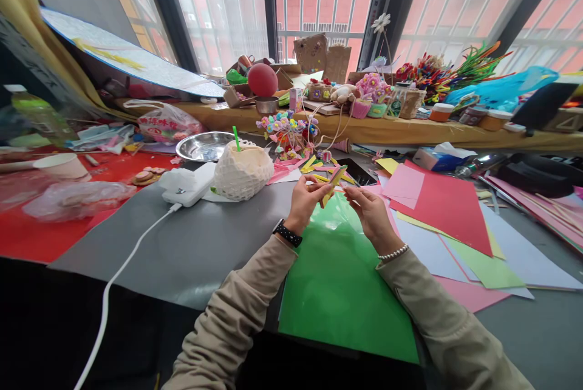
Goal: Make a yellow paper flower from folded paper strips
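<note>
My left hand point(306, 200) pinches a folded yellow paper strip point(335, 183) upright above the far end of a glossy green sheet point(346, 280). Close beside it, my right hand point(371, 212) has thumb and forefinger pressed together near the strip. Whatever lies between those right fingertips is too small to make out. Behind the hands are several loose yellow and pink paper strips point(310, 165) and a dark phone point(356, 171).
Coloured paper sheets point(455, 208) overlap at the right. To the left stand a coconut point(243, 171) with a green straw, a steel plate point(186, 150) and a white charger point(189, 186) with its cable. Pastel craft flowers point(289, 132) are behind; a crowded ledge point(387, 130) runs below the windows.
</note>
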### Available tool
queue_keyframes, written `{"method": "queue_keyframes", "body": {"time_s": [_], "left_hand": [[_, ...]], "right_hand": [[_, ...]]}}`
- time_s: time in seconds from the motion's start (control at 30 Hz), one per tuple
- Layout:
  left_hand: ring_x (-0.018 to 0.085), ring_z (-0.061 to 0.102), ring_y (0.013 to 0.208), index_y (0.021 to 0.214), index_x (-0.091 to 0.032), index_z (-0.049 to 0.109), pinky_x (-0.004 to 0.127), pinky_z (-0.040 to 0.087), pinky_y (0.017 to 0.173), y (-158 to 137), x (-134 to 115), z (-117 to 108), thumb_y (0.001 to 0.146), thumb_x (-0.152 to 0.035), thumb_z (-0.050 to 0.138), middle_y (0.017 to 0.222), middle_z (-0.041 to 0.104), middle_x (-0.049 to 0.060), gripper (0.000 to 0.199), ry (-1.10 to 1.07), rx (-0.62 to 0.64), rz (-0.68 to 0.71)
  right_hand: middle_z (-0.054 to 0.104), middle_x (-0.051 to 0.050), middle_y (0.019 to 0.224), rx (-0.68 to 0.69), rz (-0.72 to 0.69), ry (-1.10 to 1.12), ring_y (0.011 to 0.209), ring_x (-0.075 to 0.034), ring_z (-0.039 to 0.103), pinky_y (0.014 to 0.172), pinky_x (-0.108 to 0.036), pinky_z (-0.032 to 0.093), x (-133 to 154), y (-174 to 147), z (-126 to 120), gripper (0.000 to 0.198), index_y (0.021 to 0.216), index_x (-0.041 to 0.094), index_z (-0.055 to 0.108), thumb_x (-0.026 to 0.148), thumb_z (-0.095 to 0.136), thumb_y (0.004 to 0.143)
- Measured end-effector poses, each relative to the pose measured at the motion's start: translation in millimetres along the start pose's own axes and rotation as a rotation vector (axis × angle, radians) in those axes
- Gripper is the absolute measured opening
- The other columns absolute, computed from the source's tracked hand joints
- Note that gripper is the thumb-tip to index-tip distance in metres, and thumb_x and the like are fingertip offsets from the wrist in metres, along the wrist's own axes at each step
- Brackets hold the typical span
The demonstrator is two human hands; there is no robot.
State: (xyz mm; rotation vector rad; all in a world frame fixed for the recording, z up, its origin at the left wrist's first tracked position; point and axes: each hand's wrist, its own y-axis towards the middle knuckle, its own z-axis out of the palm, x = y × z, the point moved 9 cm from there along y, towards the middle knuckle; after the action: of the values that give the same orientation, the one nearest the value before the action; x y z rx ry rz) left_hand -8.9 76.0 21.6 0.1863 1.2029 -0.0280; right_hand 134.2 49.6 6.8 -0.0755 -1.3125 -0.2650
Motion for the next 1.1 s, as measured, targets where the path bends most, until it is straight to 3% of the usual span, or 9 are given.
{"method": "queue_keyframes", "body": {"time_s": [0.57, 1.1], "left_hand": [[0.013, 0.061, 0.054, 0.077, -0.017, 0.034, 0.021, 0.044, 0.053, -1, 10, 4, 0.049, -0.023, 0.074, 0.062, 0.061, -0.002, 0.049, -0.149, 0.057, -0.117], [0.011, 0.06, 0.054, 0.075, -0.017, 0.036, 0.019, 0.043, 0.051, 2, 32, 4, 0.05, -0.02, 0.074, 0.062, 0.059, -0.003, 0.045, -0.201, 0.112, -0.25]], "right_hand": [[0.061, 0.004, 0.063, -0.024, 0.228, 0.254, 0.06, -0.007, 0.05, 0.058, -0.02, 0.038, -29, 0, 1, 0.012, 0.061, 0.021, 0.067, 0.027, 0.072, 0.053], [0.057, 0.004, 0.063, 0.009, 0.349, 0.215, 0.06, -0.006, 0.047, 0.056, -0.02, 0.037, -44, -17, 6, 0.016, 0.06, 0.021, 0.066, 0.031, 0.074, 0.05]]}}
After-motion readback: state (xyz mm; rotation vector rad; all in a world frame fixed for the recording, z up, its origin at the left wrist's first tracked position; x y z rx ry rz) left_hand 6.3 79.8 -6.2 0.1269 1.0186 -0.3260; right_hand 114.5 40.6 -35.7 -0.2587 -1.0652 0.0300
